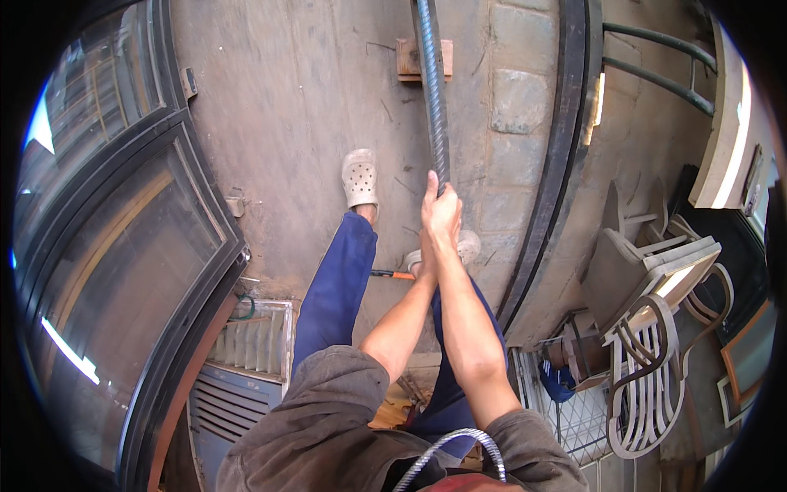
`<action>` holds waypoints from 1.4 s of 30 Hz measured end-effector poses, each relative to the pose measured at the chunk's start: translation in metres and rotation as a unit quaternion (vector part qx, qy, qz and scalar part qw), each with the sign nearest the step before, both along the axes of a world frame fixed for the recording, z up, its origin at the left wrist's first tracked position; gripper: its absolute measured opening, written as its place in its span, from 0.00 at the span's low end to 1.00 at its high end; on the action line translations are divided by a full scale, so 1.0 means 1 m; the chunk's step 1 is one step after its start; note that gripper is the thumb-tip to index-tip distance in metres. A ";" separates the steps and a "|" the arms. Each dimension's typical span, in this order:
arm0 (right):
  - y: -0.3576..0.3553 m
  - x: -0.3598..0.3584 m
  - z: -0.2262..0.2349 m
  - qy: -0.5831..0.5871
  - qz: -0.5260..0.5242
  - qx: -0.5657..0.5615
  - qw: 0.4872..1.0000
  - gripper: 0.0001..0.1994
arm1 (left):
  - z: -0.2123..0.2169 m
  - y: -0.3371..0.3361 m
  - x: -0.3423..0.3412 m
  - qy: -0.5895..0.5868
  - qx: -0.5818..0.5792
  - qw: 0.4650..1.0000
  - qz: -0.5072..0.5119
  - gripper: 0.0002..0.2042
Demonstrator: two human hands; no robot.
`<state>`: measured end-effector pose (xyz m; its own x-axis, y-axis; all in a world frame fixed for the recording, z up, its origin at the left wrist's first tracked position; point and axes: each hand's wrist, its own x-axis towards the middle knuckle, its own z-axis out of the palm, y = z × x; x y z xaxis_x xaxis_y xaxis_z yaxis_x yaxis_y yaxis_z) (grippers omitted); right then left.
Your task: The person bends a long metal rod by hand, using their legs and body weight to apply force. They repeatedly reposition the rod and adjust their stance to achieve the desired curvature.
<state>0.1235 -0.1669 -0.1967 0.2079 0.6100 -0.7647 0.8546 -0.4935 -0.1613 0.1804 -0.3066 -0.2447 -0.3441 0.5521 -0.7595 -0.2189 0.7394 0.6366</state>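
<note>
A long, narrow dark bar with a blue spiral-ribbed rod [432, 78] along it stretches away from me toward the top of the head view. My right hand [443, 211] is closed round its near end, with the thumb lying along the side. Just behind and below, my left hand [426, 250] is mostly covered by my right wrist. Its fingers are hidden, so I cannot see what they hold. Farther off, the bar passes over a reddish-brown block [407, 60] on the ground. A tool with an orange and black handle [395, 274] lies near my right foot.
At left stands a dark-framed glass door or window [115, 271], beside a slatted grey panel [234, 402]. Long dark rails [545, 205] run along the right. Beyond them are stacked chairs [652, 369]. A curved ribbed cord [459, 433] loops close below me.
</note>
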 end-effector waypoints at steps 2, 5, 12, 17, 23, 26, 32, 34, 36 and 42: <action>-0.002 0.008 0.000 -0.014 0.003 0.003 1.000 0.36 | -0.003 -0.004 0.010 0.011 -0.009 1.000 -0.001 0.08; 0.008 0.015 0.003 -0.015 0.007 -0.008 1.000 0.36 | -0.008 0.002 0.021 0.028 -0.010 1.000 -0.007 0.08; 0.009 0.036 -0.009 0.075 0.006 -0.017 0.997 0.34 | -0.010 0.021 0.031 0.099 -0.049 0.992 -0.062 0.07; 0.008 0.053 0.007 0.024 0.169 -0.075 0.982 0.24 | -0.011 0.020 0.027 0.156 -0.088 0.980 -0.085 0.07; -0.003 0.036 -0.001 -0.026 0.115 -0.039 0.992 0.17 | -0.007 0.022 0.020 0.098 -0.063 0.993 0.002 0.08; 0.001 0.049 -0.004 -0.021 0.131 -0.073 0.988 0.19 | -0.002 0.027 0.026 0.072 -0.062 0.994 0.049 0.08; 0.010 0.028 -0.008 -0.006 0.028 -0.102 0.994 0.21 | -0.041 -0.003 0.035 0.059 -0.087 0.993 0.047 0.09; 0.015 0.023 -0.015 0.008 -0.019 -0.089 0.996 0.20 | -0.041 0.002 0.035 0.173 -0.056 0.972 -0.150 0.09; 0.010 0.030 -0.030 0.000 -0.027 -0.079 0.997 0.19 | -0.031 0.013 0.026 0.138 -0.081 0.975 -0.152 0.09; 0.011 0.028 -0.033 0.014 -0.036 -0.065 0.997 0.16 | -0.020 0.024 0.024 0.154 -0.068 0.982 -0.087 0.10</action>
